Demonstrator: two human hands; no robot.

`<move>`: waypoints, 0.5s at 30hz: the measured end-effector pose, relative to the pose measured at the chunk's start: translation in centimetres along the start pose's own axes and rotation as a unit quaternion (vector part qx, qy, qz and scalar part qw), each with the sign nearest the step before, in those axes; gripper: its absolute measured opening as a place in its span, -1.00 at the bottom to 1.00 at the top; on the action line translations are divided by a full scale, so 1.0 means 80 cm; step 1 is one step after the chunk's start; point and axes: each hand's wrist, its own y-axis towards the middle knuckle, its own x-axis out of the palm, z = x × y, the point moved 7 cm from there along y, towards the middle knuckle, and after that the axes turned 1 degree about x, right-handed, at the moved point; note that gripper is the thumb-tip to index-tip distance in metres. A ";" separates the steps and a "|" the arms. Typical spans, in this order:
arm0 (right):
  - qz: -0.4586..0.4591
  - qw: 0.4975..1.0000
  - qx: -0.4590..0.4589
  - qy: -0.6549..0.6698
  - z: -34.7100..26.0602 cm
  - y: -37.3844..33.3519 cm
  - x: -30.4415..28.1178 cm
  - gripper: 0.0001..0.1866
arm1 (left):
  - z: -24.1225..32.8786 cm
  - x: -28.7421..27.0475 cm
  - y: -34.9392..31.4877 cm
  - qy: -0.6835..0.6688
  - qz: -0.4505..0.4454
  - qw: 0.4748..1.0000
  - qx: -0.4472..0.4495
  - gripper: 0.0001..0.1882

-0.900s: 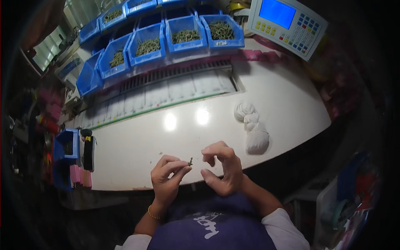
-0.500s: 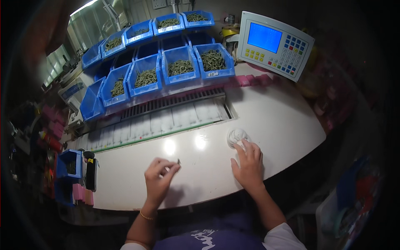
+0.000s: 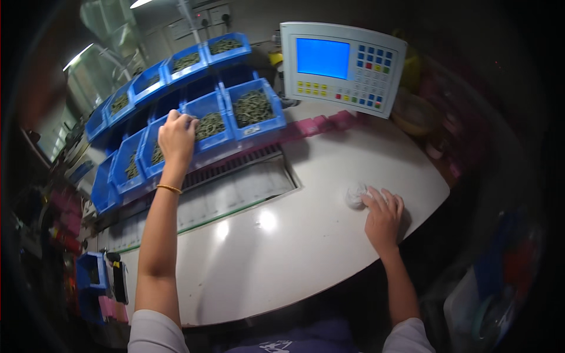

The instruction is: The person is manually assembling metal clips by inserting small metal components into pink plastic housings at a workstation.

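My left hand (image 3: 176,138), wearing a gold bracelet (image 3: 169,189), is raised over the lower row of blue bins. Its fingers are pinched together. A small dark bit shows by the fingertips, too blurred to name. Just beneath it lie a bin of small dull-green pieces (image 3: 210,126) and, partly hidden by the hand, another bin of such pieces (image 3: 157,154). On the white table, my right hand (image 3: 384,219) has its fingers stretched out. Their tips touch the side of a soft-looking white lump (image 3: 355,196).
A keypad console with a blue screen (image 3: 322,57) stands at the back right. Pink blocks (image 3: 321,124) line the bins' right end. A slotted grate (image 3: 250,160) and marked white strip (image 3: 235,194) run below the bins. Small blue boxes (image 3: 91,270) sit at the left edge.
My left hand has gone from low over the table, where it pinched a small piece, up and away to the bins. My right hand stays at the white lump. The whole view has shifted.
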 end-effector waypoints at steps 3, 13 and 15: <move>0.017 0.999 0.023 -0.031 0.058 0.011 0.007 -0.63 | 0.004 0.017 0.006 -0.016 -0.007 1.000 0.004 -0.84; 0.052 0.994 0.050 -0.086 0.108 0.035 0.019 -0.59 | 0.014 0.019 -0.004 -0.057 -0.009 0.997 0.043 -0.88; 0.058 0.993 0.044 -0.090 0.101 0.035 0.016 -0.61 | 0.026 0.018 -0.009 -0.092 -0.003 0.994 0.053 -0.90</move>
